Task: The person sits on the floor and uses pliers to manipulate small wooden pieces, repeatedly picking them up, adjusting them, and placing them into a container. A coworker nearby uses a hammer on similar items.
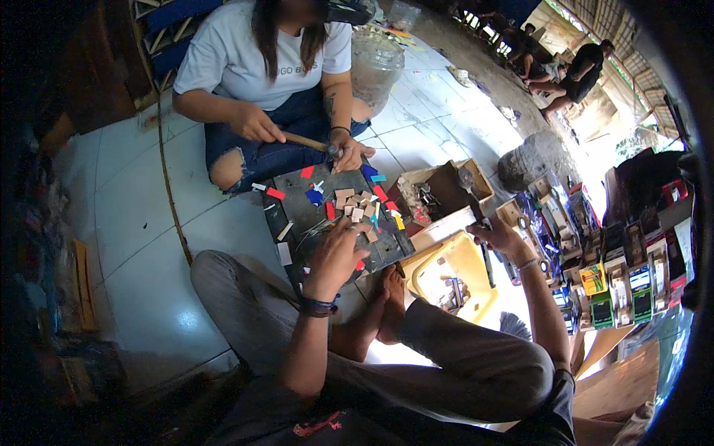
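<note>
My left hand (338,256) hovers over the near side of a dark low work board (297,210), its fingers curved and the thumb apart. I make out nothing held in it. Beside its fingertips lies a cluster of small tan wooden blocks (358,213), with thin sticks (316,229) to the left. Off the board's right side, my right hand (502,239) is closed around the dark handle of a hammer (466,178), its head upward. Red pieces (275,193), blue pieces (314,197) and a yellow piece (399,221) are scattered on the board.
Across the board a seated person (262,67) holds a wooden-handled hammer (305,141) at its far edge. A yellow container (476,301) and an open wooden box (439,182) stand to the right. Beyond are stacked small boxes (617,286). Other people sit in the back right.
</note>
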Tool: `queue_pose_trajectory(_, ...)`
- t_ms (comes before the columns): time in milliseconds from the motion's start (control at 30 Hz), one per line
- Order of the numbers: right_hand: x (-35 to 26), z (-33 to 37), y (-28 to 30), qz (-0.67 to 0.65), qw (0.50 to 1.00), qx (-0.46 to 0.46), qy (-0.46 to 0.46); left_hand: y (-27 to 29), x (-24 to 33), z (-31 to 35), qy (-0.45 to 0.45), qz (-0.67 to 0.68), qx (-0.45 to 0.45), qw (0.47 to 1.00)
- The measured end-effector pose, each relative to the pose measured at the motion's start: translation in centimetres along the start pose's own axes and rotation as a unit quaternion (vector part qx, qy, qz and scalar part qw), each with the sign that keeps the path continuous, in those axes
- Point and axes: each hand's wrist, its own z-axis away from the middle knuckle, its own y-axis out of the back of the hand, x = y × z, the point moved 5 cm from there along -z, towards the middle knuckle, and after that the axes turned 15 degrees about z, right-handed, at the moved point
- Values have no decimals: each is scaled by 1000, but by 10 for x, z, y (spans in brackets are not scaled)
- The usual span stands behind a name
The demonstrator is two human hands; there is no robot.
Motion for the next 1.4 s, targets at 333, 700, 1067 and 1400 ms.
queue_pose_trajectory(333, -133, 52, -29, -8, 972, -154, 176, -46, -19, -11, -24, 44, 81, 995)
queue_pose_trajectory(700, -181, 97, -14, 193, 913, 111, 342, -15, 39, -14, -41, 450, 163, 877)
queue_pose_trajectory(1067, -163, 92, -11, 197, 919, 187, 287, -31, 65, -11, 22, 628, 116, 769)
queue_pose_trajectory(1400, -155, 87, -29, 172, 906, 201, 330, -6, 62, -7, 33, 606, 140, 783)
